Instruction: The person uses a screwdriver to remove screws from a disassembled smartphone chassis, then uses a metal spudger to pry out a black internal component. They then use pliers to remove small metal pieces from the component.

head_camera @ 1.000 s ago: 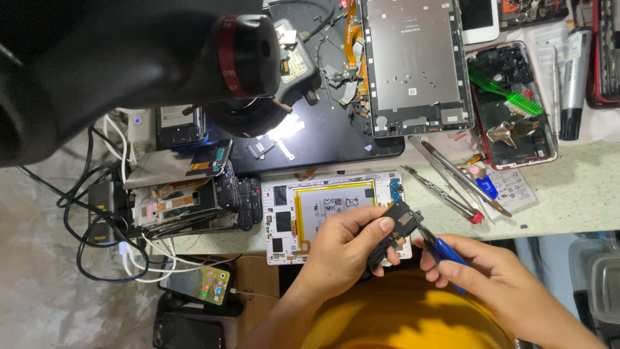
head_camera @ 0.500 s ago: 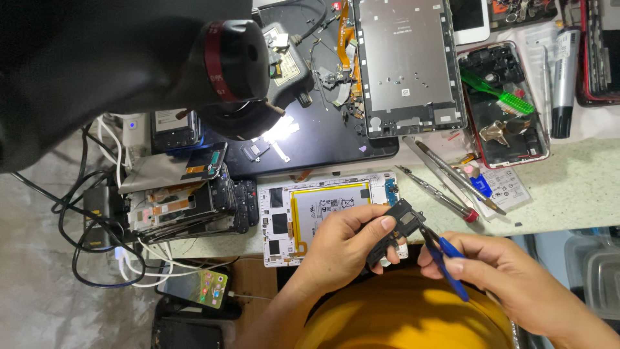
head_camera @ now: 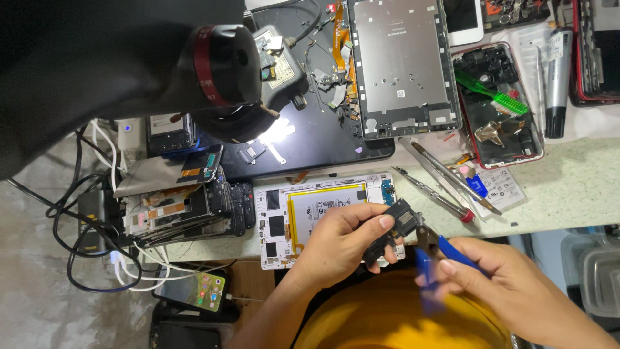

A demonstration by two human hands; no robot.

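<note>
My left hand (head_camera: 339,242) pinches a small black plastic part (head_camera: 394,229) between thumb and fingers, just above the near edge of the bench. My right hand (head_camera: 510,287) grips blue-handled cutting pliers (head_camera: 434,249), whose jaws meet the right side of the black part. Under the left hand lies an opened white tablet (head_camera: 290,220) with its yellowish battery and circuit boards exposed. Both hands hover over my yellow shirt.
A black microscope head with a red ring (head_camera: 223,71) hangs over a dark mat (head_camera: 323,139). A grey tablet back frame (head_camera: 400,61), an opened red phone (head_camera: 500,110) with a green brush, tweezers (head_camera: 445,171), stacked phone parts (head_camera: 174,207), cables and a lit phone (head_camera: 190,287) surround the bench.
My right hand has shifted slightly with the pliers, whose handles now blur; the left hand keeps holding the black part in about the same place.
</note>
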